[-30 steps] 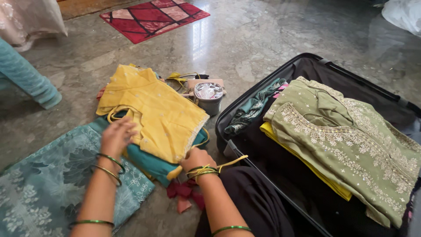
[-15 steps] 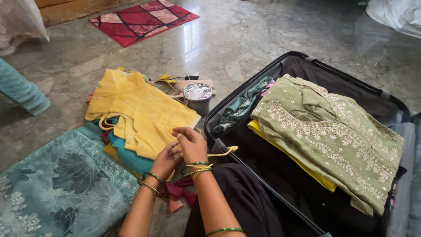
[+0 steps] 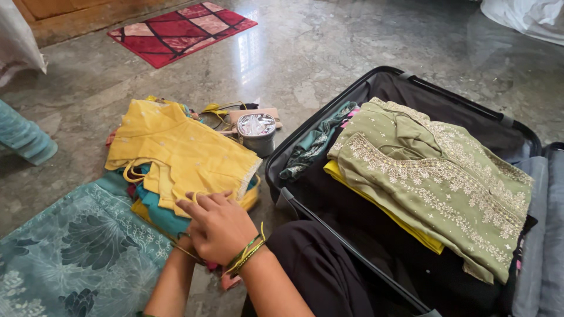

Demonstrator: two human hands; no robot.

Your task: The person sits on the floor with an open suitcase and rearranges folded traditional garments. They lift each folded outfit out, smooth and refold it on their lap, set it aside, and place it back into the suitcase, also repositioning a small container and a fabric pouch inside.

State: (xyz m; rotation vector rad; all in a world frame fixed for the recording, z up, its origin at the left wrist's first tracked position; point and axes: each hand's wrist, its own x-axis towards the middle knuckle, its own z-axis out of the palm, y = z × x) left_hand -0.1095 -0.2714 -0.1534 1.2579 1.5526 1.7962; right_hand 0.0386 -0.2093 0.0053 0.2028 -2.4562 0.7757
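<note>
While the marble floor (image 3: 364, 41) is viewed from above, an open black suitcase (image 3: 470, 108) is taken as the reference point for all positions. A pile of folded clothes is recorded just to the left of the suitcase, topped by a yellow embroidered garment (image 3: 182, 149) with teal fabric (image 3: 164, 214) showing beneath it. The right hand (image 3: 220, 226) is laid on the near edge of that pile, fingers (image 3: 197, 206) curled around the yellow hem; the cloth is pinched rather than lifted. Green and gold bangles (image 3: 247, 256) are worn at that wrist. The left hand (image 3: 187, 246) is almost wholly covered by the right hand, so its grip cannot be told; only its forearm is seen reaching to the same edge of the pile.

Inside the suitcase, a folded olive-green embroidered dress (image 3: 435, 176) is placed on top of a yellow garment (image 3: 376, 202), with a dark teal cloth (image 3: 314, 144) tucked against the suitcase's left wall. A small round grey pouch with a clear lid (image 3: 257, 132) is noted between the pile and the suitcase, touching neither hand. A teal floral-patterned spread (image 3: 70, 252) is spread further left of the pile. A red patterned mat (image 3: 182, 29) lies well beyond the suitcase, on its far left.
</note>
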